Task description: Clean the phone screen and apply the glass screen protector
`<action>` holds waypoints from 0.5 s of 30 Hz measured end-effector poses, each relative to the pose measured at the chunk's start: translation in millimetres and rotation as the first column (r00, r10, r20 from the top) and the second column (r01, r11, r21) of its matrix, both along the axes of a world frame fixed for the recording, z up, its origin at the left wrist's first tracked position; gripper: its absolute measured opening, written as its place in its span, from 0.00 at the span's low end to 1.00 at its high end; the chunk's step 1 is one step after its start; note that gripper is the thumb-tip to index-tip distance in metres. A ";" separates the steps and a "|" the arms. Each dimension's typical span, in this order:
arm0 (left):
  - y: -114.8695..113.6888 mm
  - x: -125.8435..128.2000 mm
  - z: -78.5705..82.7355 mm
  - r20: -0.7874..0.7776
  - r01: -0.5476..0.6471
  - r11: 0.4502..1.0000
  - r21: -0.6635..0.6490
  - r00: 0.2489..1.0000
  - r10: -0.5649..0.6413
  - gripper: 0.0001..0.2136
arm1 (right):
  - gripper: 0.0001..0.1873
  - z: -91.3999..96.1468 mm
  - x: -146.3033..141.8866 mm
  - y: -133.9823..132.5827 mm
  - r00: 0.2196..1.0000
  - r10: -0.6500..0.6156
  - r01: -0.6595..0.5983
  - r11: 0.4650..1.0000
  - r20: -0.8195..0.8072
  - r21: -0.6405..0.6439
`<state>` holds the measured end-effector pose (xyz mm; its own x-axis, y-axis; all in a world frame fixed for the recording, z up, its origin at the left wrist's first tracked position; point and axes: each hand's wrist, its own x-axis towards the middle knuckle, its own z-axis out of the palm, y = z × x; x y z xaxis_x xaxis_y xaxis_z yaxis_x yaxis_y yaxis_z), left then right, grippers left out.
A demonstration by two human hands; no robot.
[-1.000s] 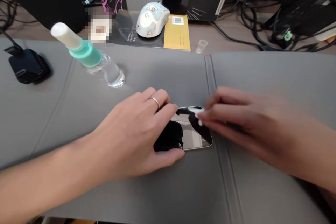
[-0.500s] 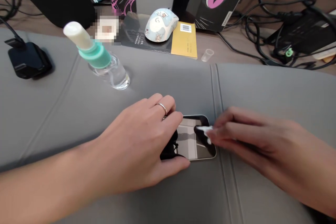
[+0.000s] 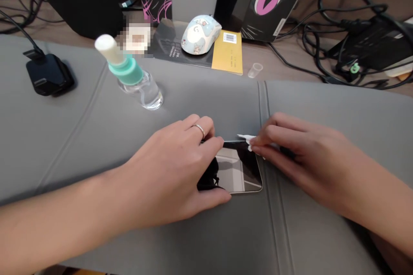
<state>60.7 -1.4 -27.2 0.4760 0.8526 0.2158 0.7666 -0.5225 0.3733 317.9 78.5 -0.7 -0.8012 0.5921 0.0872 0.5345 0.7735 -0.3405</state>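
The left hand clamps the glossy black smartphone mid-frame. The right hand pinches a small white wipe at its upper corner; light strokes probably suit.

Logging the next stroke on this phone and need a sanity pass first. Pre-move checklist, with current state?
1. Phone flat on the mat: ok.
2. Left hand grips the phone's left end, thumb on the near edge, fingers on the far edge: ok.
3. Right hand pinches the wipe at its fingertips: ok.
4. Wipe in contact with the glass: cannot tell; it sits at the phone's far right corner.
5. Bottle upright, apart from both hands: ok.
6. Screen free of smears: cannot tell; reflections cover it.
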 end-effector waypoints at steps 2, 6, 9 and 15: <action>-0.9 -0.2 -0.4 0.007 -0.001 1.000 -0.011 1.000 0.001 0.16 | 0.17 1.3 0.4 0.0 1.000 0.009 -0.009 1.000 -0.009 -0.013; -1.2 0.6 0.5 0.002 0.000 1.000 -0.028 1.000 0.000 0.17 | 0.18 4.7 1.5 -3.5 0.996 0.094 -0.094 0.986 -0.007 -0.136; -0.3 1.3 1.9 -0.009 0.004 1.000 -0.026 1.000 -0.004 0.16 | 0.17 4.3 -5.5 -5.2 0.998 0.060 -0.060 0.994 -0.012 -0.089; -1.1 1.9 -0.2 -0.014 -0.032 0.999 -0.040 0.999 0.032 0.15 | 0.17 4.2 -11.0 -8.8 0.999 0.044 -0.045 0.996 -0.022 -0.078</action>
<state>62.5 -2.5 -27.4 0.4509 0.8754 0.1744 0.7880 -0.4821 0.3829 306.9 69.7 3.6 -0.8254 0.5615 0.0581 0.4927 0.7668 -0.4114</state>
